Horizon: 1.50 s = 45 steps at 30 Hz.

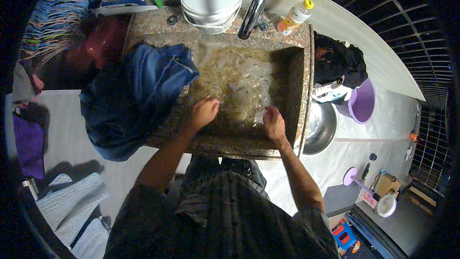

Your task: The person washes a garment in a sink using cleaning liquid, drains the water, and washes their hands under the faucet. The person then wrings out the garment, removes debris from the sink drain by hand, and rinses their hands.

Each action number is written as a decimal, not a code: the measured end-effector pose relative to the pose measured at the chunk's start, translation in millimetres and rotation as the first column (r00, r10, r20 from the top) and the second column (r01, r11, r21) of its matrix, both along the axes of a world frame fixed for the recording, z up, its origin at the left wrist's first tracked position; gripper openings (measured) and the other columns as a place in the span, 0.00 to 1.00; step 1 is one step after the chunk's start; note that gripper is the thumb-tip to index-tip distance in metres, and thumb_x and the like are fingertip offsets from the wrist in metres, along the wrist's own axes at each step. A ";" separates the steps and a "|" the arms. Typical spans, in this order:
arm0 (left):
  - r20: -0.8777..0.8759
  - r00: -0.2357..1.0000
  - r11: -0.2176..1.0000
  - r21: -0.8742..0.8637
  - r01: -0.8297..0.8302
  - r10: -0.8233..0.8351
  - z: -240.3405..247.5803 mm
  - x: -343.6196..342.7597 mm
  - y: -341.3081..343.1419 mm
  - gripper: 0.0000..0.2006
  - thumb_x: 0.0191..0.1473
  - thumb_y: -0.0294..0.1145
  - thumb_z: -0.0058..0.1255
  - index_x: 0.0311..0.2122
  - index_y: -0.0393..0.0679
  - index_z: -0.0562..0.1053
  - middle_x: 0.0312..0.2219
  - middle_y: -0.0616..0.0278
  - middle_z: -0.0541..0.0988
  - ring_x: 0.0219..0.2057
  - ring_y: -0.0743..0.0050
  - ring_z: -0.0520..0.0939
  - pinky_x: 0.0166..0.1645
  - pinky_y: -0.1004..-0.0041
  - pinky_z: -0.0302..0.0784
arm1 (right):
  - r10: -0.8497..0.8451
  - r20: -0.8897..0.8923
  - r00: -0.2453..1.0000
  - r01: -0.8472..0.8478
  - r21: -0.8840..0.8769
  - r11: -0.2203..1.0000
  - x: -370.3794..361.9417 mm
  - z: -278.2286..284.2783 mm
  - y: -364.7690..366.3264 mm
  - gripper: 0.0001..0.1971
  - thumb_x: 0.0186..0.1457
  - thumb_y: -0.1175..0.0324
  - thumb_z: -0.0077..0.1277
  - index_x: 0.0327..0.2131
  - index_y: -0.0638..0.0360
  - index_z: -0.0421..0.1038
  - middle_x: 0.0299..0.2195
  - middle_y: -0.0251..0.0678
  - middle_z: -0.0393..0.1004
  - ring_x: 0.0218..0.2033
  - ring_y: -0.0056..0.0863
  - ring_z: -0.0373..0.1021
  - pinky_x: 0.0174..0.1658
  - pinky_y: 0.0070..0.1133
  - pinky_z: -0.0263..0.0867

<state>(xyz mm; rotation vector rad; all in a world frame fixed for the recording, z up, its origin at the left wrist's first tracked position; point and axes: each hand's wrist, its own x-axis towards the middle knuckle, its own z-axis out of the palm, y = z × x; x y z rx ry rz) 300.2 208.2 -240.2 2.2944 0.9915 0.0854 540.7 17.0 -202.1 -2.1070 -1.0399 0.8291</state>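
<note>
Closest is a dark shirt on the person, whose arms reach over a stone sink. Brown, bubbly water is in it. Fingers on the left hand are curled in, just beside a heap of blue cloth that hangs over the sink's left edge. The right hand is half curled, near the right wall. Whether either holds anything, one cannot tell. A white bucket stands behind.

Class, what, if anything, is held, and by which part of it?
Nothing is visibly held. The left hand and right hand are curled over the rectangular, brown-speckled stone sink; whether either conceals something small cannot be told.
</note>
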 end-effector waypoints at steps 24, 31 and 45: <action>-0.050 0.932 0.892 0.276 0.359 -0.360 -5.8 -116.7 11.9 0.08 0.49 0.35 0.53 0.24 0.42 0.77 0.34 0.55 0.79 0.59 0.56 0.70 0.71 0.48 0.47 | 0.159 0.364 0.918 -0.047 -0.298 0.953 -10.9 -4.1 -78.7 0.12 0.62 0.59 0.47 0.35 0.55 0.74 0.32 0.48 0.79 0.34 0.51 0.76 0.37 0.41 0.70; -0.057 0.926 0.882 0.287 0.374 -0.374 -1.6 -113.9 15.9 0.08 0.47 0.35 0.53 0.23 0.42 0.76 0.35 0.54 0.80 0.57 0.56 0.72 0.70 0.47 0.50 | 0.179 0.353 0.919 -0.042 -0.362 0.931 -8.0 -8.5 -80.1 0.10 0.61 0.60 0.48 0.34 0.56 0.73 0.32 0.48 0.78 0.34 0.51 0.75 0.37 0.41 0.70; -0.007 0.940 0.905 0.270 0.330 -0.341 -1.6 -110.5 17.9 0.08 0.45 0.35 0.54 0.25 0.42 0.77 0.42 0.51 0.79 0.57 0.57 0.72 0.69 0.47 0.52 | 0.095 0.381 0.920 0.016 -0.280 0.960 -5.1 -28.9 -89.0 0.09 0.57 0.63 0.49 0.31 0.58 0.72 0.30 0.49 0.77 0.33 0.52 0.74 0.36 0.41 0.70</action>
